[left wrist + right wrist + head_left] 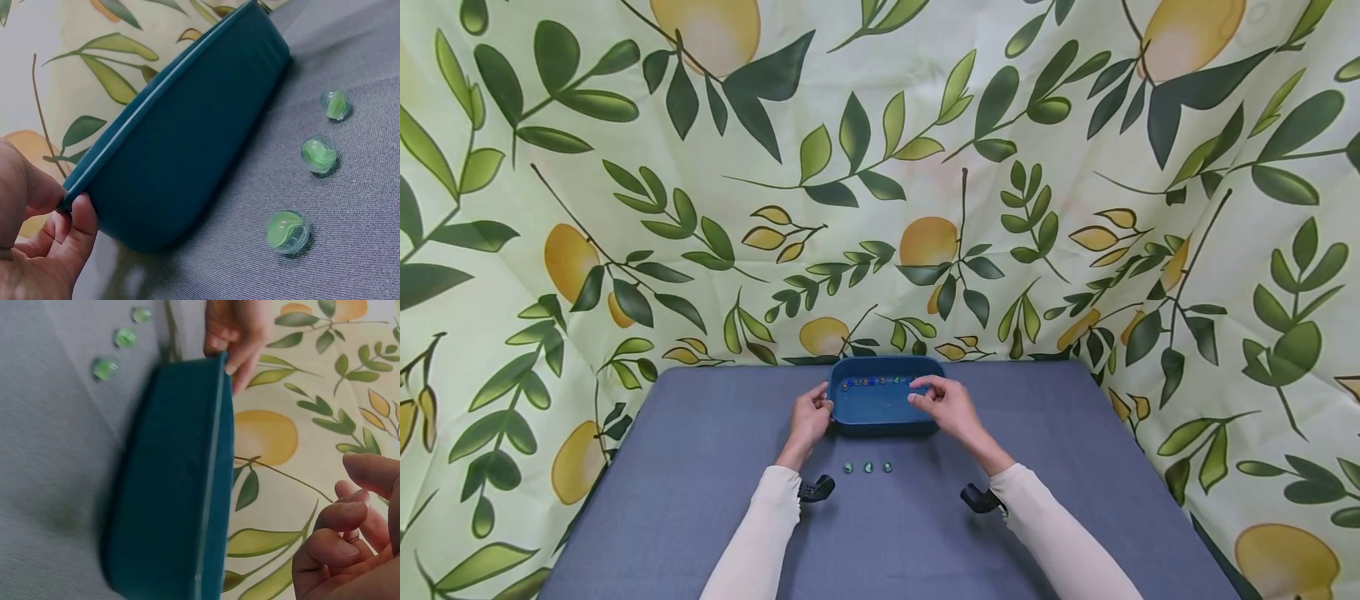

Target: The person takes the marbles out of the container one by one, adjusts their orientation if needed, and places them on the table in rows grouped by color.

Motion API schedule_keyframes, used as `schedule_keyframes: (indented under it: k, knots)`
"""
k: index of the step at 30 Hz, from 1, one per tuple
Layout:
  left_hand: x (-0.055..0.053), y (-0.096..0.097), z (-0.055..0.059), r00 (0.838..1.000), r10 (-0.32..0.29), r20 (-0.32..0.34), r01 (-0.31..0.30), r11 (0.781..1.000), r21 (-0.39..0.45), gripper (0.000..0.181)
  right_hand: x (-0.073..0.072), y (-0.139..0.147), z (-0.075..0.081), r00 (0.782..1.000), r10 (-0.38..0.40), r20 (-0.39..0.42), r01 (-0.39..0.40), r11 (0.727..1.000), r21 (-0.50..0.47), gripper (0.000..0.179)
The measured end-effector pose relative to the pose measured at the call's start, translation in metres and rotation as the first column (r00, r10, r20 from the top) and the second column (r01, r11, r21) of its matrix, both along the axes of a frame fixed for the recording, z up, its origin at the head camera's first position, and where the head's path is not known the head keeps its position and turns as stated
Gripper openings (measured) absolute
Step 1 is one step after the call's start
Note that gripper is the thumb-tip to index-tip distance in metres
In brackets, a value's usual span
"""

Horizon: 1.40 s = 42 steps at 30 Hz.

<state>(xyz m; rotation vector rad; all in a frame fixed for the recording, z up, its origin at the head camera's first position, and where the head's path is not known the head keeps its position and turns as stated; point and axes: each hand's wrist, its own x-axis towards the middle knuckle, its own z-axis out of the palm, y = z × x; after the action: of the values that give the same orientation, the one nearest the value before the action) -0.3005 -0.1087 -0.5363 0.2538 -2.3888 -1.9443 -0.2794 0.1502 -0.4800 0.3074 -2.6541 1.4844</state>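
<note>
A teal-blue plastic bin point(883, 428) stands near the back of the table, a row of several small marbles point(872, 382) along the far side of its floor. My left hand point(809, 418) pinches the bin's left rim between thumb and fingers. Over the bin's right end is my right hand point(953, 408), its fingers loosely bent and the thumb apart from them, nothing visible between. In front of the bin lie three clear glass marbles with green swirls: a left one point(848, 467), a middle one point(868, 467) and a right one point(887, 467).
Grey-blue cloth point(715, 492) covers the table. Behind it and at both sides hangs a curtain point(865, 208) printed with lemons and leaves. Each wrist wears a black camera mount, one at the left wrist point(817, 489) and one at the right point(981, 499).
</note>
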Motion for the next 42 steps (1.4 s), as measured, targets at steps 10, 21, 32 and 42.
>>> schedule_keyframes:
  k: [10,21,32,42]
  knots:
    - [-0.002,0.000,-0.002,1.000,-0.006,0.008,0.006,1.000,0.008,0.049,-0.040,-0.014,0.004,0.998,-0.041,-0.053,0.041,0.999,0.001,0.028]
    - [-0.001,0.000,-0.002,1.000,-0.001,0.006,0.001,1.000,0.016,0.049,-0.068,-0.034,-0.016,0.993,-0.116,-0.014,0.115,0.992,-0.048,0.026]
    - [-0.001,0.000,-0.002,1.000,0.000,-0.018,0.000,1.000,0.011,0.050,-0.087,-0.048,-0.037,0.986,-0.155,0.069,0.150,0.987,0.061,0.025]
    - [-0.002,0.001,-0.005,1.000,-0.007,-0.030,0.007,1.000,0.000,0.049,-0.096,-0.051,-0.048,0.970,-0.173,0.173,0.150,0.979,0.136,0.025]
